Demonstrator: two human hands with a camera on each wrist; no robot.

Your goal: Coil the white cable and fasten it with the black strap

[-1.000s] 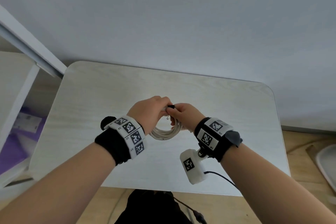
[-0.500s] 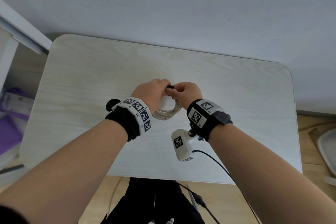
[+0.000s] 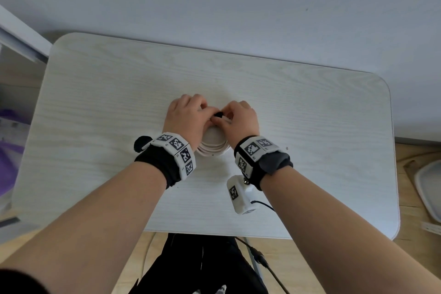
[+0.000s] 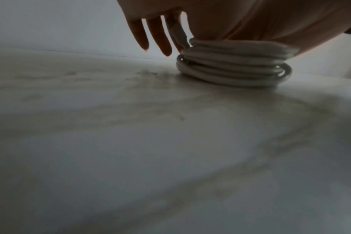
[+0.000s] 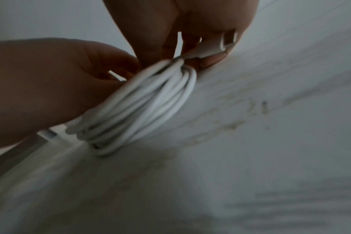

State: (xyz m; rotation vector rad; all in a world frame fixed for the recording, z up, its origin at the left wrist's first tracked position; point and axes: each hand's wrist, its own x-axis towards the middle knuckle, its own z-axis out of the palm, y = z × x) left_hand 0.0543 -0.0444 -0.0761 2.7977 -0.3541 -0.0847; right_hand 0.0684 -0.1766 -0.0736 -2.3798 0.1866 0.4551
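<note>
Both hands (image 3: 210,119) on coiled white cable (image 3: 213,148)

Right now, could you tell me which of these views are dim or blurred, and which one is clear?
Head view: bright, sharp, edges bowed by the wide lens. Left wrist view: dim, backlit left hand, white cable fairly sharp, near table soft. Right wrist view: dim, the coil and right hand blurred.

In the head view, the left hand (image 3: 188,117) and right hand (image 3: 239,119) covered the 12 o'clock half of the white cable (image 3: 213,148) coil. Only a small dark patch of the black strap (image 3: 218,115) showed between the fingertips; its wrap could not be determined. The right wrist view was blurred, and the worktop (image 5: 270,142) detail there was indistinct.
</note>
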